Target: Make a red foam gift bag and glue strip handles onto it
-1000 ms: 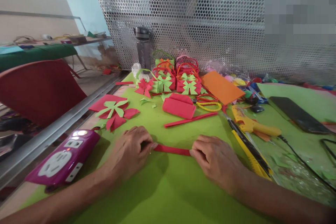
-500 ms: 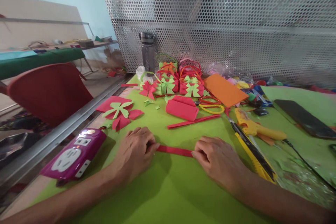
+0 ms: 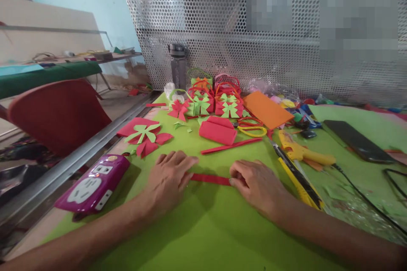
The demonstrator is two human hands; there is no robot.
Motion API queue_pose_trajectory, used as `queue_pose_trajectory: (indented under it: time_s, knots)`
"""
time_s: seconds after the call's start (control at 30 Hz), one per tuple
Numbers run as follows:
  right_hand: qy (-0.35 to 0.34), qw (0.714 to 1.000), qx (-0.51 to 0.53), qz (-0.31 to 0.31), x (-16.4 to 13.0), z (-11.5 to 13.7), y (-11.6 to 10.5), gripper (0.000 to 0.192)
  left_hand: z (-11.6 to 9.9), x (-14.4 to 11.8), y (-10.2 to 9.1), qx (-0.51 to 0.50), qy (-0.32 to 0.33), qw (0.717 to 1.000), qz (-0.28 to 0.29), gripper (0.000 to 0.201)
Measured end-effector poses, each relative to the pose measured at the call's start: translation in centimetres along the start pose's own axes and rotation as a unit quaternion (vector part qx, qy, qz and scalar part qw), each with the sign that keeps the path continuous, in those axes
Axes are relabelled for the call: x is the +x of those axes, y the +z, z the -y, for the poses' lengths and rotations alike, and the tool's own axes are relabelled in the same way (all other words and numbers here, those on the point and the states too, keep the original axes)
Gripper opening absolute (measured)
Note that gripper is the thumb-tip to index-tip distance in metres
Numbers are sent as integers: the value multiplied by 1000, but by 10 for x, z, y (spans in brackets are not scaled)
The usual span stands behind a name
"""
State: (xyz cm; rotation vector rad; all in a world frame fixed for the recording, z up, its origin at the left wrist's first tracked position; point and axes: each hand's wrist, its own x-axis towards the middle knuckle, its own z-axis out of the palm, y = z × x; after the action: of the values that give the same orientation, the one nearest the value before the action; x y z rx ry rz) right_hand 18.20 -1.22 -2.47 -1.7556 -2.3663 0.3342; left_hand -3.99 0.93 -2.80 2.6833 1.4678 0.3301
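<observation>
Handling the red strip [image 3: 210,179] depends on control at both ends. The strip lies at the bench [image 3: 206,237], on the person's side of the folded red piece [image 3: 218,130]; all locations below refer to that piece. The right hand [image 3: 254,184], to the near right of it, has its fingers curled, with thumb and forefinger pinching the strip's right end. The left hand [image 3: 170,178], to its near left, has its fingers extended and parted from the thumb; whether any of them presses the left end cannot be told.

Possible faults and causes:
1. Swivel or slip. With only one end pinched, a pull from the right would probably drag the strip askew.
2. Creasing. Uneven downward pressure could kink so narrow a piece.
3. Tearing. A sharp tug against a pressed left end could split it.
4. Contact with tools. The cutter [image 3: 297,178], to the near right of the folded red piece, lies beside the right forearm; a wide elbow movement could knock it, or catch the cable of the glue gun [image 3: 305,152] farther right.

Appearance: the strip is plain red, narrow and straight-edged, apparently paper or a similar thin sheet. Its visible span is almost level and slopes slightly down toward the right. Both ends are hidden by the hands.
</observation>
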Motion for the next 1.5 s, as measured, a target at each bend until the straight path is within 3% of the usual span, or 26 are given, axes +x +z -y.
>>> queue_pose_trajectory:
  time_s: [0.17,0.3,0.47,0.63,0.8,0.93,1.0,1.1,1.23,1.37,1.5]
  knots:
    - [-1,1000,-9,-10,1,0,-1,9,0,8,-4,119,218,968,41,54]
    - [3,1000,2,-11,2,0,-2,10,-1,15,-5,154,266,950,56,65]
    - [11,1000,3,-9,2,0,-1,9,2,13,-5,144,243,958,54,45]
    - [11,1000,16,-3,1,1,-2,7,15,-9,-11,130,180,973,54,36]
    - [17,999,27,-5,0,2,-5,7,35,-39,-15,105,101,989,16,44]
    - [24,999,34,-8,0,3,-5,6,46,-48,-16,81,66,994,-13,49]
    - [18,999,38,-15,-1,2,-3,6,38,-43,-21,39,42,998,-39,45]
    - [5,998,47,-32,-5,2,-1,2,6,-22,-31,-83,54,991,-86,33]
    - [0,998,53,-41,-7,2,0,4,-36,17,-27,-164,3,986,17,20]
    - [2,997,68,-25,-3,-6,-5,9,-40,39,-4,-175,4,983,57,16]
    - [5,996,86,-10,3,-20,-17,11,-33,33,11,-174,22,983,49,11]
